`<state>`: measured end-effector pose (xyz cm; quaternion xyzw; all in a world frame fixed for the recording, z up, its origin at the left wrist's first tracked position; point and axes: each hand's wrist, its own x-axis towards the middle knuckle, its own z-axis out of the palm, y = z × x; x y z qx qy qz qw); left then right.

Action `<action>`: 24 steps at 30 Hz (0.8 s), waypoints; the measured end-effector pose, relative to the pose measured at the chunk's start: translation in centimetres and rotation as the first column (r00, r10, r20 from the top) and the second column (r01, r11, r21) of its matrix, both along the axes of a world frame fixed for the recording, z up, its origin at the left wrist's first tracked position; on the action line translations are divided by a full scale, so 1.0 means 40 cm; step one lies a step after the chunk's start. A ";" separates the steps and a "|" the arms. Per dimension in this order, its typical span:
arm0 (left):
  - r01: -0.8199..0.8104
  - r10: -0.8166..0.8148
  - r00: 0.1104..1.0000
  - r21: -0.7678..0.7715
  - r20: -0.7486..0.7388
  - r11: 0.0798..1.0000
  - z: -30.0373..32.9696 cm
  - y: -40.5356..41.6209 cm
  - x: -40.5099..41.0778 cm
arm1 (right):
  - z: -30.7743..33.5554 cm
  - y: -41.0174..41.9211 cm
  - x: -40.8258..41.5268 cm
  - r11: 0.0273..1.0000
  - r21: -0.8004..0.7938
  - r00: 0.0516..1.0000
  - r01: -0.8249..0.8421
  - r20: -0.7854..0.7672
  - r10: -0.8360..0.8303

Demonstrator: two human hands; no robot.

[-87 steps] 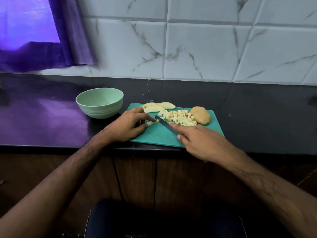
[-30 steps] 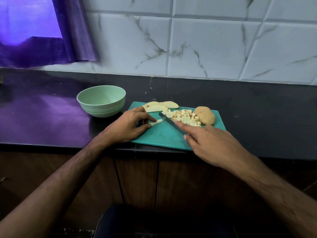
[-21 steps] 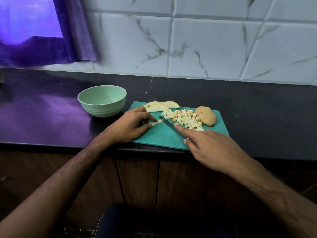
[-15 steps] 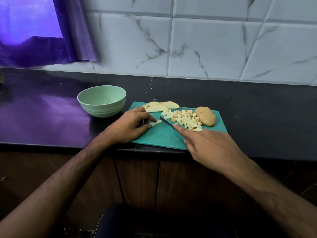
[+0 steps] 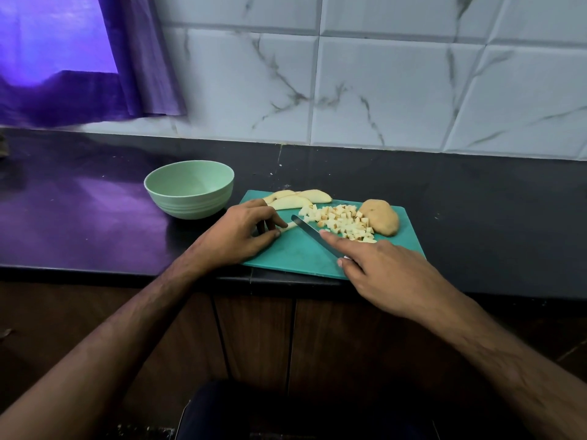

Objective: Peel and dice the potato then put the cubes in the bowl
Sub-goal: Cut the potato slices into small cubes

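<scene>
On the teal cutting board [image 5: 295,255] we see the left hand [image 5: 236,235] pinching a pale potato strip [image 5: 287,226] between thumb and fingertips, the strip's right end poking out just beside the tip of the knife [image 5: 313,235]. The right hand [image 5: 386,273] is closed on the knife's handle at the board's near edge, index finger laid along the blade. Diced cubes [image 5: 343,222] lie heaped right of the blade, touching an unpeeled potato piece [image 5: 382,216], slices [image 5: 297,198] rest at the far edge, and the green bowl [image 5: 189,193] stands on the dark surface [image 5: 79,217] just left of the board.
</scene>
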<state>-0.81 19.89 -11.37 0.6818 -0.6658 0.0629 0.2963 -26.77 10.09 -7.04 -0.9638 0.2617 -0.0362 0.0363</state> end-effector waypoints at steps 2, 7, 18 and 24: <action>-0.003 0.003 1.000 -0.005 -0.012 1.000 0.001 -0.001 0.001 | 0.006 -0.002 0.003 1.000 0.023 1.000 -0.004 -0.015 0.004; -0.011 0.011 1.000 -0.008 -0.025 1.000 -0.002 -0.002 0.003 | 0.019 -0.008 0.002 0.987 0.158 0.999 0.003 -0.035 0.002; -0.015 0.014 0.999 -0.030 -0.037 0.999 -0.003 -0.001 0.002 | 0.027 -0.011 -0.002 0.999 -0.004 0.999 0.035 0.010 -0.034; -0.012 0.011 0.999 -0.025 -0.038 1.000 -0.001 -0.003 0.005 | 0.015 0.012 0.005 0.996 0.087 0.999 -0.012 -0.030 0.015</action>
